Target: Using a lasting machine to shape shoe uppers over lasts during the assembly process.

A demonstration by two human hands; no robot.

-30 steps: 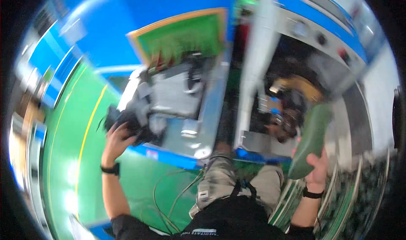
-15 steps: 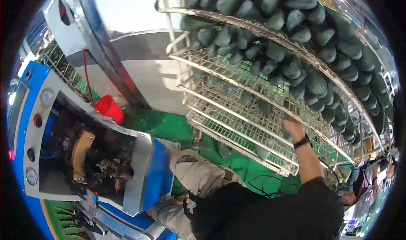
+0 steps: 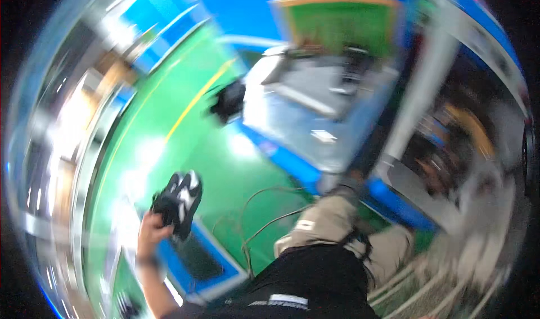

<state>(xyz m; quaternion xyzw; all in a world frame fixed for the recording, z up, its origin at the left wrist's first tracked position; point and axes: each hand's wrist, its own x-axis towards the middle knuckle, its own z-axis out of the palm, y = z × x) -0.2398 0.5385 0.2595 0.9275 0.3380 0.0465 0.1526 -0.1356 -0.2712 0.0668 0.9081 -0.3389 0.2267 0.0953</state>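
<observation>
In the lower left, my left hand (image 3: 152, 233) grips a pair of black-and-white shoes (image 3: 184, 202). Its fingers close over the black end, while the white-marked parts stick up away from the hand. Motion blur hides finer detail of the shoes. Below them lies a blue-framed panel with a dark middle (image 3: 199, 260), apart from the hand as far as I can see. My right hand does not show.
A blue machine with a pale worktop (image 3: 304, 122) stands ahead. Another machine with a dark opening (image 3: 450, 144) is at the right. Cables (image 3: 247, 229) loop over the green floor (image 3: 225, 173). A blurred wire rack (image 3: 427, 296) is at the lower right.
The view has swung from the rack of dark shoe lasts to the machines and floor. My right arm, reaching toward the rack before, is gone; my left hand with the shoes has appeared.
</observation>
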